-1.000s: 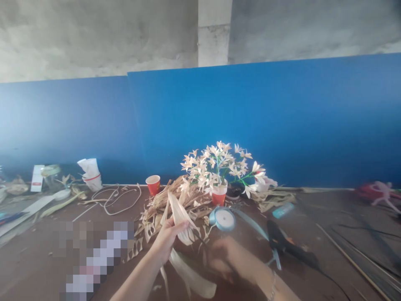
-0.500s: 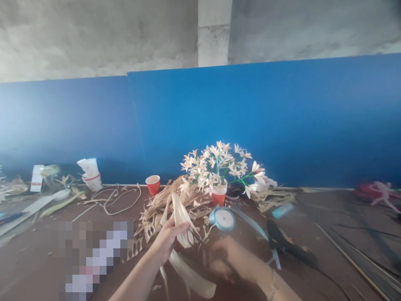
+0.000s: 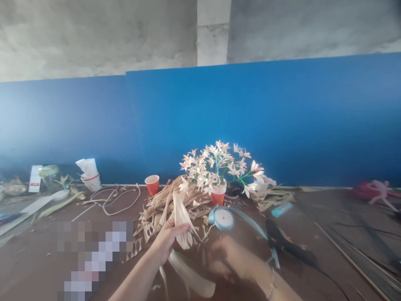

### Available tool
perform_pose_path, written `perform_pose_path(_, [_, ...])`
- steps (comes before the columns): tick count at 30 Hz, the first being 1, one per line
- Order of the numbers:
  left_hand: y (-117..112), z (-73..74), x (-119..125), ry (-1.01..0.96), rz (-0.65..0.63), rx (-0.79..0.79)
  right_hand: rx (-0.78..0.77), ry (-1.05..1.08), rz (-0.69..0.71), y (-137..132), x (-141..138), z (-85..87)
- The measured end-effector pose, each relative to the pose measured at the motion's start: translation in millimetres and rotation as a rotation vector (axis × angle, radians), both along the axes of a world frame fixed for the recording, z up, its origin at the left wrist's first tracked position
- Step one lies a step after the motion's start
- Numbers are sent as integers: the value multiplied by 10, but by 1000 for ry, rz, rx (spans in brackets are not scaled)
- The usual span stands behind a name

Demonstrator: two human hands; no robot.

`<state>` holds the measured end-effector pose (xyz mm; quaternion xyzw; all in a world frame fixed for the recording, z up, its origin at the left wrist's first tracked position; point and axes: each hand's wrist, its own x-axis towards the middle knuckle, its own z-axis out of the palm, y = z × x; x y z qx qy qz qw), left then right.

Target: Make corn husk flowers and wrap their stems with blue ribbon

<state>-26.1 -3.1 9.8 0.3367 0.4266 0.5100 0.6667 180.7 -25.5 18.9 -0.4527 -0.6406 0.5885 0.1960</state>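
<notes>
Pinched between the thumb and fingers of my left hand [image 3: 171,235] is a pale dried corn husk [image 3: 181,213], held upright. My right hand [image 3: 224,257], blurred, is closed around scissors [image 3: 198,239]. Their dark blades reach the husk's lower right edge; the handles are hidden in my fingers. Below my hands, another wide strip of husk [image 3: 194,276] lies on the brown table [image 3: 250,284]. Behind my left hand a heap of dried husks [image 3: 159,202] spreads out, some with cut-out notches.
White husk flowers [image 3: 216,163] stand in a red paper cup [image 3: 218,197]. Nearby lie a light-blue ribbon roll [image 3: 223,218] and a black glue gun [image 3: 286,246] with its cord. Farther left are another red cup [image 3: 152,186] and a white cable [image 3: 122,205]. A blue partition [image 3: 219,104] bounds the back.
Both hands keep almost the same place, with the scissors still at the husk's edge. The whole view has shifted very slightly.
</notes>
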Motion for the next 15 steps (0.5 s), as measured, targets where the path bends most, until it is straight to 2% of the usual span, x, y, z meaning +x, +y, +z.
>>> perform_pose_path(4, [6,-35,4,22,13,-1,-4,-20,-8,-4,-8,54])
perform_pose_path(15, [39,-55,12,54,26,37,20,-11,27,35,1,6])
